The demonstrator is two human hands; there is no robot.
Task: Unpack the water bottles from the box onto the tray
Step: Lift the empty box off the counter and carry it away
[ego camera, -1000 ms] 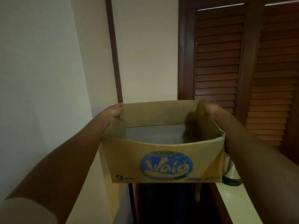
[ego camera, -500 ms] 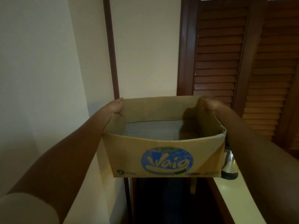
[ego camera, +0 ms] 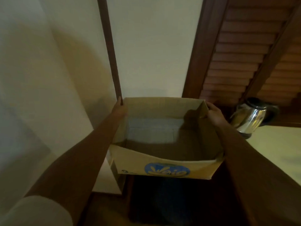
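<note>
The open brown cardboard box (ego camera: 164, 167) with a blue round logo is held in the air; left hand (ego camera: 119, 108) and right hand (ego camera: 214, 114) each grip its far corners, beside a shiny steel kettle (ego camera: 250, 118) on the pale tabletop (ego camera: 276, 149)

Two bare forearms are showing here, both uncovered from the wrist back toward the elbow. The left hand (ego camera: 119, 107) and the right hand (ego camera: 215, 114) are wearing no gloves, rings or watch that the dim light is letting us make out. Down at the near left, a pale, off-white short sleeve (ego camera: 37, 211) is covering the left upper arm, plain and unmarked.
</note>
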